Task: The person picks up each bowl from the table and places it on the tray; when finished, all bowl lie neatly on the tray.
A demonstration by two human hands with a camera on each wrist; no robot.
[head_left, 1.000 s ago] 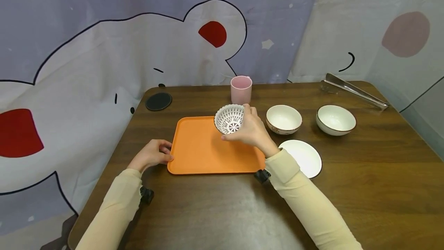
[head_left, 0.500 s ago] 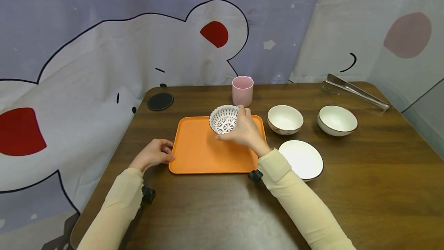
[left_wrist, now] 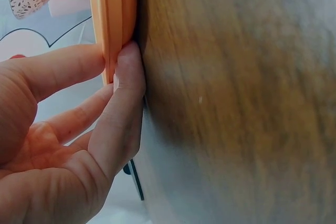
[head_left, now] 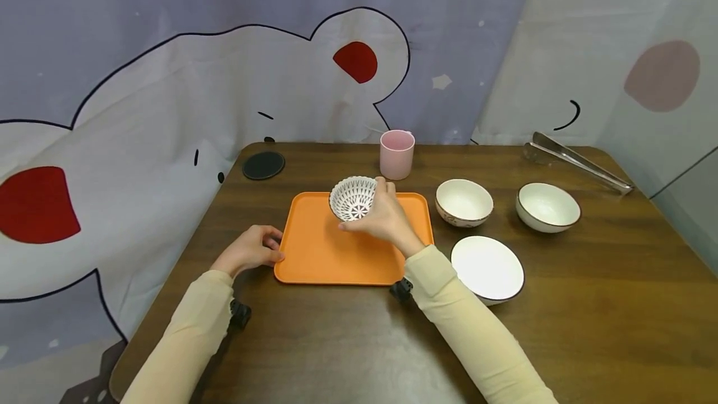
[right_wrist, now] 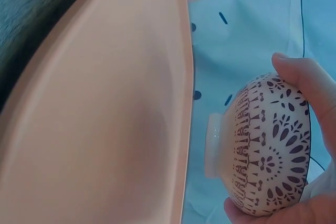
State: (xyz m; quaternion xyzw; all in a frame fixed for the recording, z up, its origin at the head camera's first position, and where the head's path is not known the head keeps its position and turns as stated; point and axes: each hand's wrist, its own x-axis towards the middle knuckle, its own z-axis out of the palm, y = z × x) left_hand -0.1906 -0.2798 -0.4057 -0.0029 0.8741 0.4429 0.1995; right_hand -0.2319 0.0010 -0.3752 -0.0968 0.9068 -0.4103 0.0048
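Note:
My right hand [head_left: 384, 217] grips a small white bowl [head_left: 352, 199] with a dark pattern and scalloped rim, thumb and fingers on opposite sides. The bowl is held over the orange tray [head_left: 336, 260]; the right wrist view shows a gap between the bowl's foot [right_wrist: 212, 145] and the tray. At the tray's left edge, my left hand [head_left: 250, 250] pinches the rim. Close up in the left wrist view, thumb and finger of that hand [left_wrist: 79, 119] lie on either side of the tray edge [left_wrist: 113, 19].
Behind the tray stands a pink mug [head_left: 396, 156]. To the right are a patterned bowl [head_left: 464, 201], a white bowl [head_left: 548, 206] and a shallow white dish [head_left: 487, 269]. Metal tongs [head_left: 580, 162] lie at the back right, a dark round coaster [head_left: 263, 165] at the back left.
My right hand has carried the patterned bowl leftward over the tray. The left hand keeps its place at the tray's edge. The head view has shifted slightly.

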